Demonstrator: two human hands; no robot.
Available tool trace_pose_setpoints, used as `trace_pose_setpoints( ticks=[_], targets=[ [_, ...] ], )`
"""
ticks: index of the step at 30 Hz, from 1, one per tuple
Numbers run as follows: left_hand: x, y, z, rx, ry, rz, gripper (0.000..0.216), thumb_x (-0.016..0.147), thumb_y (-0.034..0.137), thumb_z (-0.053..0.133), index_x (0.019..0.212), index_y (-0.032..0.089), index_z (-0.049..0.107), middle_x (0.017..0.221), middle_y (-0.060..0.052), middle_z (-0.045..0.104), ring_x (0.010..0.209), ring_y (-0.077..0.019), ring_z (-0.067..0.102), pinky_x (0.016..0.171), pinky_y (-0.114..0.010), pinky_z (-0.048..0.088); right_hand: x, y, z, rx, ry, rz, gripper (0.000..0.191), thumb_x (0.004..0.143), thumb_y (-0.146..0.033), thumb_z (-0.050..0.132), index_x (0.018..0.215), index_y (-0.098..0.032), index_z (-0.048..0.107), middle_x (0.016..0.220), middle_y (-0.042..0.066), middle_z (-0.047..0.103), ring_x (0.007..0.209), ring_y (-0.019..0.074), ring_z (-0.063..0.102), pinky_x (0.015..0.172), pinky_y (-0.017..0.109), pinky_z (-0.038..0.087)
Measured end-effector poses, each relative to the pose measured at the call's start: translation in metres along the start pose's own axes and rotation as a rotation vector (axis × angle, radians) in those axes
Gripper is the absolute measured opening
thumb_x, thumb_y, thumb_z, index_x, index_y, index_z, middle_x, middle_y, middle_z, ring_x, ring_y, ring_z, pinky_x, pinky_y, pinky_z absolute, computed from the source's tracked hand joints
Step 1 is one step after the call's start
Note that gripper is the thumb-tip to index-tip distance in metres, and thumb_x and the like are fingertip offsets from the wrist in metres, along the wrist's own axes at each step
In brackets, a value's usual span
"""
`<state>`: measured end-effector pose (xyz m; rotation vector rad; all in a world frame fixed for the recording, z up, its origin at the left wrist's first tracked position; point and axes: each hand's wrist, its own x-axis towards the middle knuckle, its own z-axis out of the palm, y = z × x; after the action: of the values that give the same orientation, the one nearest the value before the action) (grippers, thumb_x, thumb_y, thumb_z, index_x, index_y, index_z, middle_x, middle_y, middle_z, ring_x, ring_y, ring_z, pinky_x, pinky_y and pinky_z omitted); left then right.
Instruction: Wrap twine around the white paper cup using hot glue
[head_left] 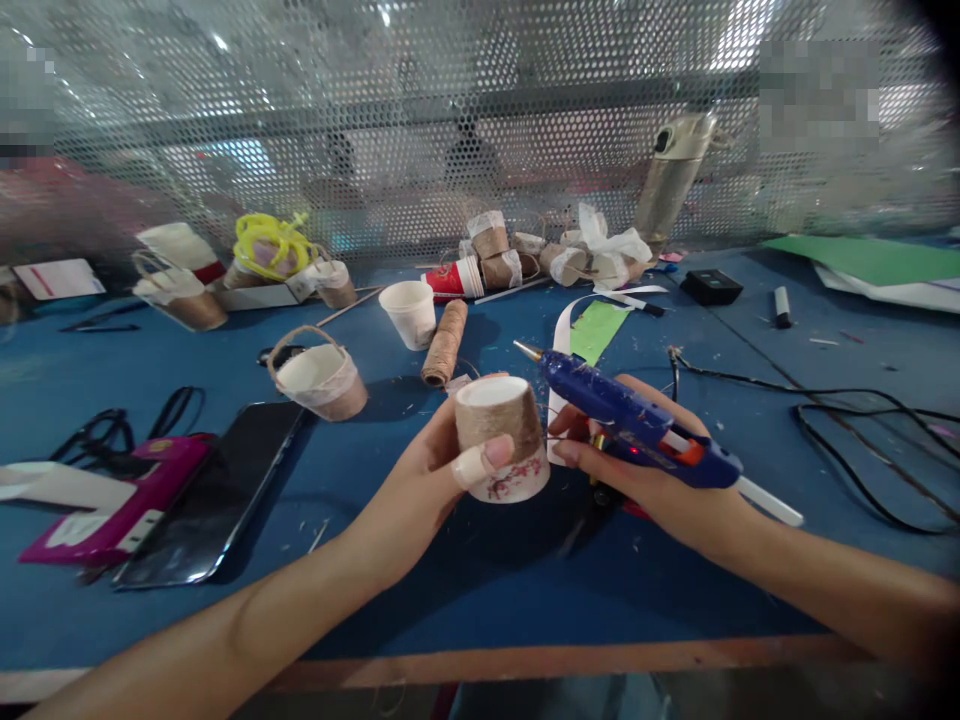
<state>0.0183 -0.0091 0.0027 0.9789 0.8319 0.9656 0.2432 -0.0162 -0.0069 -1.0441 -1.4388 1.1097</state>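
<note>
My left hand (439,465) is closed around a paper cup (501,425), its thumb pressed on the side. The cup's narrower end faces up; brown twine wraps its upper part, and a white band with a pink floral print shows below. My right hand (656,490) grips a blue hot glue gun (611,395), whose metal nozzle points left above the cup. A red light glows on the gun's body, and a white glue stick (769,502) sticks out of its rear. Between the cup and my right fingertips there seems to be a thin strand.
Just beyond lie a twine roll (445,343) and a white paper cup (409,313). A small twine basket (319,380), a phone (217,490) and a magenta box (120,500) are on the left. Cables (832,400) cross the right side. A metal mesh (390,150) stands behind.
</note>
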Motion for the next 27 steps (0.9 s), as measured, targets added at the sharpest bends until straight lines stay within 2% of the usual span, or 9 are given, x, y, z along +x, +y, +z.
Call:
trace_pose_setpoints(
  ticks=[2, 5, 7, 10, 15, 19, 22, 24, 27],
  targets=[
    [0.001, 0.003, -0.001, -0.071, 0.032, -0.025, 0.062, 0.08, 0.04, 0.085, 0.137, 0.029, 0.065, 0.139, -0.007, 0.071, 0.131, -0.0344, 0.063, 0.103, -0.04, 0.053, 0.002, 0.002, -0.002, 0.043, 0.006, -0.006, 0.023, 0.079, -0.019, 0.088, 0.093, -0.029, 0.072, 0.097, -0.003, 0.077, 0.088, 0.0154, 0.074, 0.08, 0.026, 0.063],
    [0.002, 0.007, -0.004, -0.16, -0.021, -0.058, 0.05, 0.084, 0.045, 0.079, 0.128, 0.024, 0.071, 0.122, -0.009, 0.078, 0.117, -0.0341, 0.071, 0.095, -0.041, 0.056, 0.006, 0.004, -0.004, 0.157, 0.015, -0.034, 0.017, 0.085, -0.02, 0.083, 0.085, -0.027, 0.068, 0.094, -0.003, 0.076, 0.095, 0.0149, 0.075, 0.093, 0.029, 0.062],
    [0.003, 0.008, -0.007, -0.199, -0.093, -0.083, 0.041, 0.09, 0.046, 0.071, 0.121, 0.021, 0.074, 0.11, -0.01, 0.081, 0.103, -0.0321, 0.075, 0.088, -0.041, 0.058, 0.009, 0.004, -0.005, 0.138, 0.052, -0.045, 0.019, 0.084, -0.021, 0.084, 0.081, -0.025, 0.065, 0.09, -0.003, 0.075, 0.09, 0.0152, 0.074, 0.089, 0.03, 0.063],
    [0.003, 0.007, -0.009, -0.201, -0.178, -0.119, 0.041, 0.094, 0.05, 0.065, 0.12, 0.02, 0.075, 0.108, -0.011, 0.081, 0.092, -0.0305, 0.077, 0.08, -0.04, 0.061, 0.01, 0.001, -0.006, -0.018, 0.095, -0.071, 0.02, 0.081, -0.024, 0.087, 0.083, -0.025, 0.067, 0.09, -0.001, 0.076, 0.083, 0.0164, 0.073, 0.08, 0.03, 0.063],
    [0.003, 0.004, -0.01, -0.062, -0.159, -0.163, 0.043, 0.095, 0.049, 0.067, 0.128, 0.024, 0.072, 0.115, -0.011, 0.08, 0.092, -0.0268, 0.077, 0.078, -0.035, 0.061, 0.004, -0.003, -0.009, -0.101, 0.069, -0.141, 0.017, 0.082, -0.02, 0.086, 0.087, -0.028, 0.072, 0.094, -0.002, 0.078, 0.087, 0.0182, 0.075, 0.081, 0.03, 0.062],
    [0.001, 0.004, -0.009, -0.016, -0.238, -0.267, 0.053, 0.09, 0.052, 0.073, 0.133, 0.021, 0.068, 0.114, -0.013, 0.08, 0.089, -0.0274, 0.077, 0.078, -0.036, 0.059, 0.001, -0.004, -0.011, -0.118, 0.053, -0.172, 0.023, 0.081, -0.012, 0.085, 0.093, -0.029, 0.074, 0.098, -0.003, 0.078, 0.086, 0.0177, 0.075, 0.079, 0.028, 0.061],
    [-0.002, 0.005, -0.007, 0.006, -0.264, -0.314, 0.061, 0.085, 0.05, 0.079, 0.137, 0.022, 0.065, 0.12, -0.014, 0.078, 0.09, -0.0271, 0.077, 0.082, -0.037, 0.057, 0.004, -0.003, -0.011, -0.179, 0.062, -0.185, 0.018, 0.083, -0.016, 0.083, 0.091, -0.028, 0.073, 0.092, -0.003, 0.077, 0.081, 0.0167, 0.073, 0.074, 0.027, 0.06],
    [-0.003, 0.005, -0.007, -0.005, -0.264, -0.303, 0.06, 0.086, 0.05, 0.078, 0.138, 0.023, 0.064, 0.122, -0.014, 0.077, 0.09, -0.0278, 0.078, 0.082, -0.038, 0.057, 0.007, -0.003, -0.011, -0.275, 0.081, -0.206, 0.013, 0.085, -0.021, 0.08, 0.093, -0.027, 0.072, 0.095, -0.001, 0.076, 0.083, 0.018, 0.071, 0.077, 0.029, 0.059],
    [-0.001, 0.005, -0.007, -0.076, -0.249, -0.224, 0.049, 0.091, 0.05, 0.072, 0.131, 0.022, 0.069, 0.113, -0.013, 0.079, 0.088, -0.0283, 0.078, 0.078, -0.037, 0.06, 0.01, -0.004, -0.012, -0.359, 0.122, -0.267, 0.012, 0.086, -0.022, 0.078, 0.089, -0.026, 0.068, 0.108, 0.002, 0.071, 0.097, 0.0219, 0.068, 0.089, 0.035, 0.056]
  ],
)
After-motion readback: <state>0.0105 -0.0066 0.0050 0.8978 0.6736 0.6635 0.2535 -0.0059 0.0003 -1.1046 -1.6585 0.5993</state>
